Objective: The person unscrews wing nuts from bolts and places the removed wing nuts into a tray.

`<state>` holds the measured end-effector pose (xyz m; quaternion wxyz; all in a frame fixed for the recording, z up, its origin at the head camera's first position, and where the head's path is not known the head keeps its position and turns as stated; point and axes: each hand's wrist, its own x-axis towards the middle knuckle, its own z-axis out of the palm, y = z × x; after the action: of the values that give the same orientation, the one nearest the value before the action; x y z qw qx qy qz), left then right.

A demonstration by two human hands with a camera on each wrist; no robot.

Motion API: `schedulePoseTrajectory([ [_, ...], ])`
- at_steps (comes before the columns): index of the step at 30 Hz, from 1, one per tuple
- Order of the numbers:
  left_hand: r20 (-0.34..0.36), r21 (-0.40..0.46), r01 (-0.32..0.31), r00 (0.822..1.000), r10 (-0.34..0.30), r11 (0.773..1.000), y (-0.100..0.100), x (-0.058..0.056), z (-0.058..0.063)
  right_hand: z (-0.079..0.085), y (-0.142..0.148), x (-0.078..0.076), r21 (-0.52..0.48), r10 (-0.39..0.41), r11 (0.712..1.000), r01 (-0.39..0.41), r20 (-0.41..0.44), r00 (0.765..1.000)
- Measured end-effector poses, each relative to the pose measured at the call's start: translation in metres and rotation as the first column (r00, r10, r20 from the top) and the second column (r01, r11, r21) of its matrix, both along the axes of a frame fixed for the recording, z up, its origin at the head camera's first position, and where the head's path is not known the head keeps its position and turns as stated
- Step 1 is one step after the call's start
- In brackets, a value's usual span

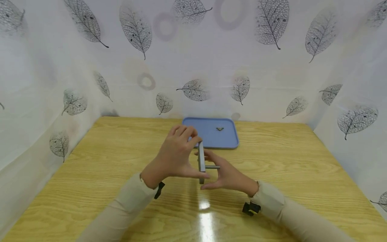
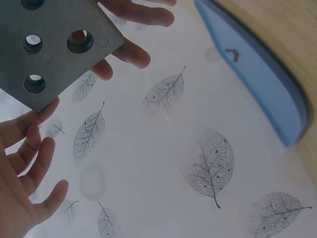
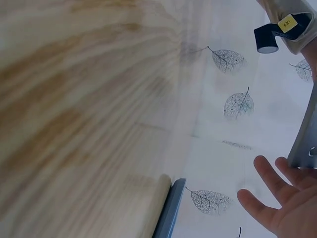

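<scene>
In the head view, a grey square metal plate (image 1: 201, 161) stands on edge above the table, with a thin metal rod (image 1: 212, 167) sticking out to the right. Several round holes pierce the plate (image 2: 57, 52), as the left wrist view shows. My left hand (image 1: 178, 154) pinches the plate between thumb and fingers at its opposite corners. From the other side, my right hand (image 1: 229, 174) holds the plate, its thumb low and its fingers reaching round the far edge. The rod's end lies near that hand's thumb web. In the right wrist view, fingers (image 3: 292, 173) touch the plate's end.
At the back of the wood-grain table (image 1: 136, 144) lies a blue tray (image 1: 211, 145), partly behind my left hand. A small metal wing-shaped piece (image 1: 219, 128) rests in the tray. A leaf-patterned curtain (image 1: 211, 67) surrounds the table at the back and sides.
</scene>
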<state>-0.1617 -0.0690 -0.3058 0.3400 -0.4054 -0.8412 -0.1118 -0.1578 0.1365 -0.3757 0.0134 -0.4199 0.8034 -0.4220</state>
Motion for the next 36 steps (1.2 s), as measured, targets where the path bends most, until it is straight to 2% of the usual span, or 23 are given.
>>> schedulePoseTrajectory([
  [4, 0.003, 0.0, -0.012, 1.0, 0.012, 1.0, 0.0, 0.001, -0.001, -0.002, -0.002, 0.0, -0.02, -0.015, 1.0, 0.014, -0.041, 0.999],
  [9, 0.027, -0.001, -0.025, 0.999, 0.025, 1.0, -0.002, 0.004, 0.0, 0.001, 0.001, 0.0, 0.018, -0.045, 0.999, 0.048, -0.12, 0.992],
  [12, 0.074, -0.016, -0.039, 0.997, 0.04, 0.999, -0.005, 0.005, 0.001, 0.005, 0.004, -0.003, 0.034, -0.049, 0.998, 0.054, -0.146, 0.988],
  [15, 0.163, -0.049, -0.047, 0.985, 0.055, 0.998, -0.007, 0.007, 0.003, 0.008, 0.007, -0.006, 0.051, -0.054, 0.997, 0.062, -0.141, 0.989],
  [17, 0.239, -0.077, -0.048, 0.969, 0.065, 0.996, -0.008, 0.008, 0.004, 0.01, 0.01, -0.007, 0.066, -0.059, 0.995, 0.069, -0.135, 0.989],
  [22, 0.417, -0.109, -0.029, 0.906, 0.073, 0.994, -0.008, 0.012, 0.008, 0.013, 0.013, -0.008, 0.103, -0.085, 0.99, 0.1, -0.145, 0.986],
  [28, 0.526, -0.101, 0.007, 0.849, 0.047, 0.995, -0.009, 0.012, 0.008, 0.015, 0.015, -0.01, 0.125, -0.1, 0.985, 0.121, -0.166, 0.981],
  [32, 0.585, -0.051, 0.062, 0.811, -0.021, 0.997, -0.01, 0.01, 0.006, 0.017, 0.017, -0.011, 0.153, -0.112, 0.978, 0.142, -0.191, 0.975],
  [36, 0.658, 0.02, 0.105, 0.748, -0.092, 0.994, -0.012, 0.008, 0.004, 0.02, 0.018, -0.011, 0.182, -0.124, 0.968, 0.173, -0.253, 0.959],
])
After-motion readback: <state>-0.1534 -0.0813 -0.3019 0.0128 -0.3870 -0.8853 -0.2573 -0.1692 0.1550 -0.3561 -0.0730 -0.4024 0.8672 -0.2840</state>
